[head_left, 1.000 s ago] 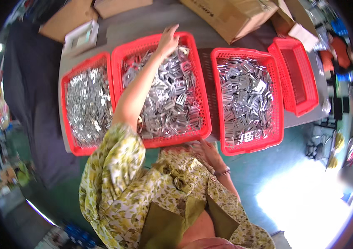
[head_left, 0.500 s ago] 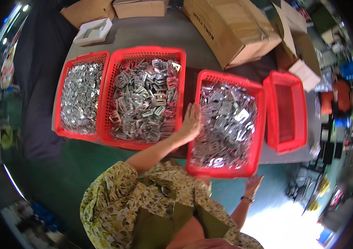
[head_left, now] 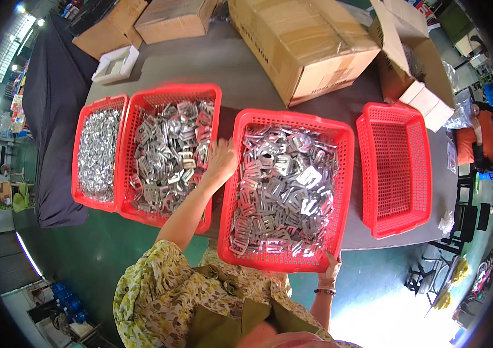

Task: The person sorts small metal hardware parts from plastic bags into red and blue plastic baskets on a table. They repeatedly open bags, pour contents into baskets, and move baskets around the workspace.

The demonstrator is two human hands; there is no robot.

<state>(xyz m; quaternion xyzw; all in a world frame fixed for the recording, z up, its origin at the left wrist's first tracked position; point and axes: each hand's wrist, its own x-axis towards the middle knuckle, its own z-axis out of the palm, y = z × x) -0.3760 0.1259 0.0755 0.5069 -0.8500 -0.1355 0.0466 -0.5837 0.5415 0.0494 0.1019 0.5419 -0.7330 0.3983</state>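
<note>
A red perforated plastic basket (head_left: 346, 174), heaped with shiny metal buckle-like pieces (head_left: 284, 185), is directly in front of me, its near end overhanging the table edge. My left hand (head_left: 221, 161) lies along its left side with fingers stretched out, in the gap beside the neighbouring basket. At the near right corner my right hand (head_left: 331, 271) grips the basket, thumb up by the rim and the other fingers mostly hidden beneath. Left of it stands a second red basket (head_left: 216, 110) of similar metal pieces. Beyond that, a narrower red basket (head_left: 76, 168) contains smaller metal parts.
A red basket (head_left: 394, 168) with nothing in it stands on the right of the grey table (head_left: 200, 64). Cardboard boxes (head_left: 310, 46) line the far side, with a small white tray (head_left: 116, 65) at far left. Another person (head_left: 478, 136) is at the far right.
My right hand, open below the corner before, has closed on it. The filled basket has shifted left and nearer, away from the right-hand basket. The whole view has shifted too.
</note>
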